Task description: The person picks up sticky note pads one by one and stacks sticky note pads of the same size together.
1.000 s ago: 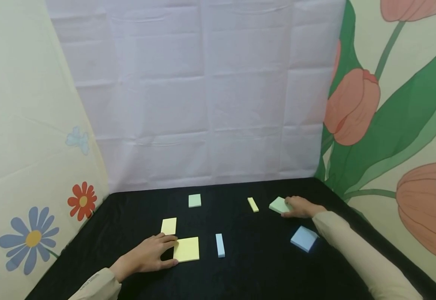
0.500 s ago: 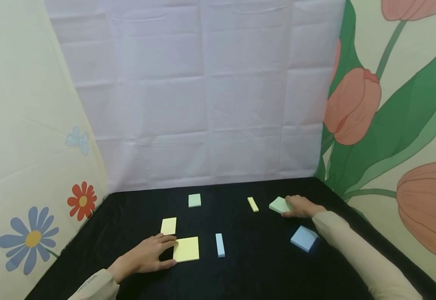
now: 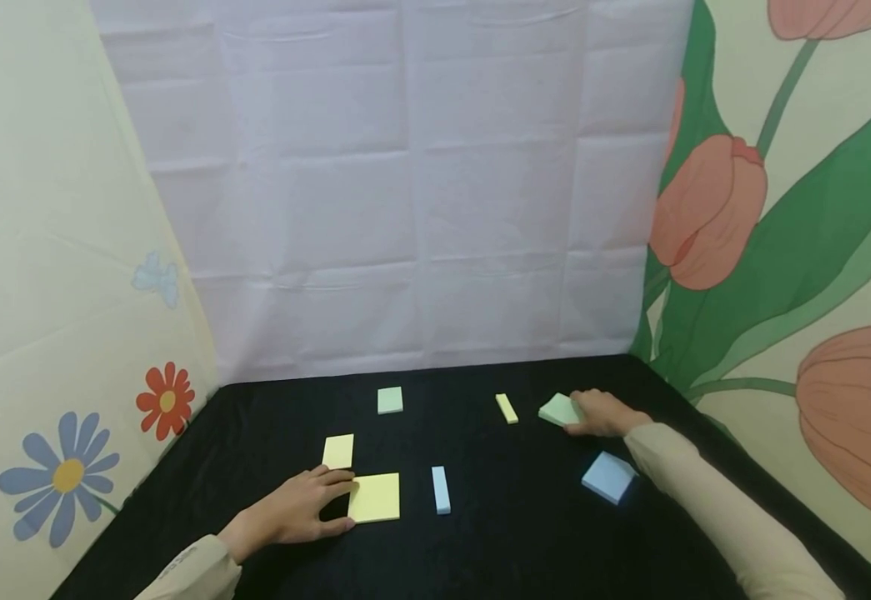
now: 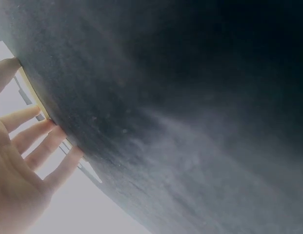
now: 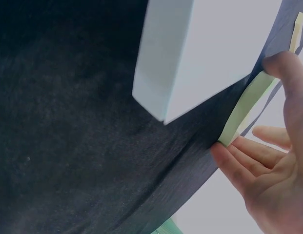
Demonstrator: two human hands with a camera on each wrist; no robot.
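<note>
In the head view my left hand (image 3: pixel 292 507) lies at the left side of a large square yellow sticky note pad (image 3: pixel 377 498), thumb at its near corner and fingers at its far one. The left wrist view shows the pad's thin edge (image 4: pixel 33 93) between thumb and fingers. Farther back on the right, my right hand (image 3: pixel 603 413) holds a green sticky note pad (image 3: pixel 558 409). Its green edge (image 5: pixel 245 108) spans from thumb to fingers in the right wrist view. A blue sticky note pad (image 3: pixel 609 477) lies nearer, below the right forearm, and looms large and pale in the right wrist view.
A smaller yellow pad (image 3: pixel 338 451) lies just beyond my left fingers. Farther off are a small green pad (image 3: pixel 389 400) and a narrow yellow strip pad (image 3: pixel 506 408). A narrow blue strip pad (image 3: pixel 441 490) lies mid-table on the black cloth (image 3: pixel 510 533). A white curtain hangs behind.
</note>
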